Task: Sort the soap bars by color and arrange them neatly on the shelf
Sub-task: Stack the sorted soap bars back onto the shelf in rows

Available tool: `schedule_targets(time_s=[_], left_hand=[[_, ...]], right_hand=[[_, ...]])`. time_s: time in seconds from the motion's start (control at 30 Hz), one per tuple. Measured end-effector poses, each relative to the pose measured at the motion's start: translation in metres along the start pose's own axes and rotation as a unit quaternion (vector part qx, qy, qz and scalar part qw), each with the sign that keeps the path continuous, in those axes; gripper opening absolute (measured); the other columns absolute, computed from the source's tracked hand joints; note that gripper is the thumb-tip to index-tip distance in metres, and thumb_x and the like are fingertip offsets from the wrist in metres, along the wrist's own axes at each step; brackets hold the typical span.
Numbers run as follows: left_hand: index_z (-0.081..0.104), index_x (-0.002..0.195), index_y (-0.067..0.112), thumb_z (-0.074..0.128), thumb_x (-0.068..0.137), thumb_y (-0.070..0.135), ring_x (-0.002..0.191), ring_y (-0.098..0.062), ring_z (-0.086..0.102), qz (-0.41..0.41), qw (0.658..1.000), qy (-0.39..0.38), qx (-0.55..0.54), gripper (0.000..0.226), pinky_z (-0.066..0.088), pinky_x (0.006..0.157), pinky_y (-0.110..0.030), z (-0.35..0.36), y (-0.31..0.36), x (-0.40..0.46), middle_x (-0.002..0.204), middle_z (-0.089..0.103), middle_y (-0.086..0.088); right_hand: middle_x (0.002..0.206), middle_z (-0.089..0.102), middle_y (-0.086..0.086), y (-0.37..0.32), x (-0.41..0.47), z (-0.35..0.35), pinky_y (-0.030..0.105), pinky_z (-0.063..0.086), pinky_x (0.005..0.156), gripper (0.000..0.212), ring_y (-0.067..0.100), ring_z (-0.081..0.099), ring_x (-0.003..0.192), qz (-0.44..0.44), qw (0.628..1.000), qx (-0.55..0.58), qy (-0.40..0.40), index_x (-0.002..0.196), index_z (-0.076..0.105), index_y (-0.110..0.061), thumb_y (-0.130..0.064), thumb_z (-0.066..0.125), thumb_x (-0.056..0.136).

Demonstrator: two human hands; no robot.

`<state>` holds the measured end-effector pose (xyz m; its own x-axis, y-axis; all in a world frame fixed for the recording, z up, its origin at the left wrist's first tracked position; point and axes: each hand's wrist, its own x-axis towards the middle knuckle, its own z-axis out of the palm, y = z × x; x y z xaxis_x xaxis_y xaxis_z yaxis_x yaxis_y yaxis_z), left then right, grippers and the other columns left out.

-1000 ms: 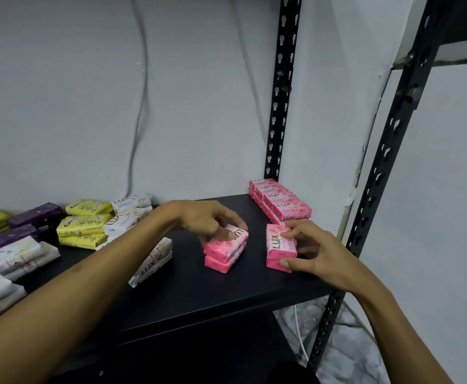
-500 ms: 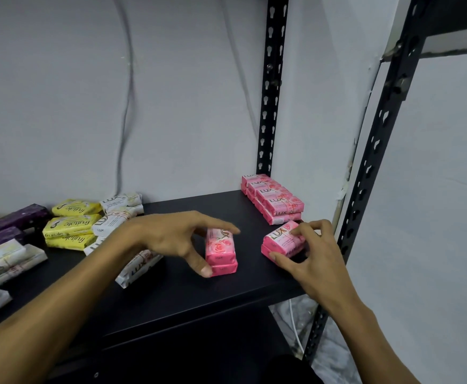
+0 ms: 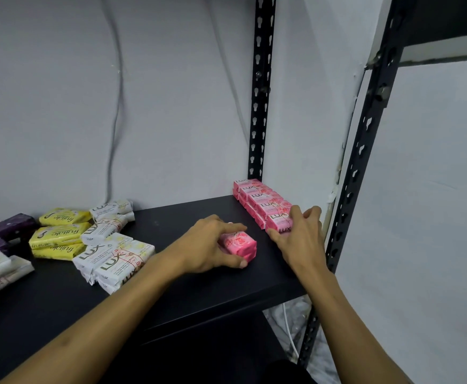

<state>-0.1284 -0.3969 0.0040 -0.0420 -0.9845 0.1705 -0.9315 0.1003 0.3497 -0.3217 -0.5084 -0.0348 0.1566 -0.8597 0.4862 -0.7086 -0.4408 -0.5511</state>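
Observation:
A row of pink soap bars (image 3: 260, 198) runs along the right side of the black shelf (image 3: 188, 289), stacked two high. My right hand (image 3: 300, 234) grips the nearest pink bars (image 3: 278, 221) at the front end of that row, fingers curled over them. My left hand (image 3: 207, 242) holds a small stack of two pink bars (image 3: 240, 243) in the shelf's middle, thumb in front and fingers over the top.
White soap bars (image 3: 113, 256) lie loosely at centre left, yellow bars (image 3: 59, 234) behind them, purple bars (image 3: 3, 230) at far left. Black slotted uprights (image 3: 260, 106) stand at the back and right front. A grey cable (image 3: 116, 112) hangs on the wall.
My right hand has carried its pink bars back and pushed them against the front end of the pink row. My left hand has shifted its pink stack slightly rightward.

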Motion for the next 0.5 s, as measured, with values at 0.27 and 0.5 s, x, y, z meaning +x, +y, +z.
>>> schedule_targets(time_s=[0.27,0.5], left_hand=[[0.027,0.152,0.046,0.075,0.067,0.071,0.119,-0.017,0.047,-0.046,0.999,-0.023,-0.010,0.101,0.041,0.107,-0.035,0.001,0.007,0.006,0.127,0.042,0.004],[0.056,0.139,0.020,0.050,0.104,0.027,0.120,-0.014,0.060,-0.059,0.981,-0.008,-0.185,0.036,0.050,0.103,-0.039,-0.009,-0.021,0.014,0.130,0.063,0.005]], right_hand=[[0.128,0.033,0.007,0.005,0.001,-0.004,0.045,0.056,0.083,0.075,0.030,0.052,0.112,0.012,1.000,0.016,-0.016,0.130,0.046,-0.017,-0.057,0.077,0.075],[0.132,0.039,-0.010,-0.024,-0.064,-0.013,0.035,0.045,0.101,0.054,0.013,0.045,0.122,-0.072,0.987,0.143,-0.019,0.130,0.051,-0.030,-0.056,0.068,0.085]])
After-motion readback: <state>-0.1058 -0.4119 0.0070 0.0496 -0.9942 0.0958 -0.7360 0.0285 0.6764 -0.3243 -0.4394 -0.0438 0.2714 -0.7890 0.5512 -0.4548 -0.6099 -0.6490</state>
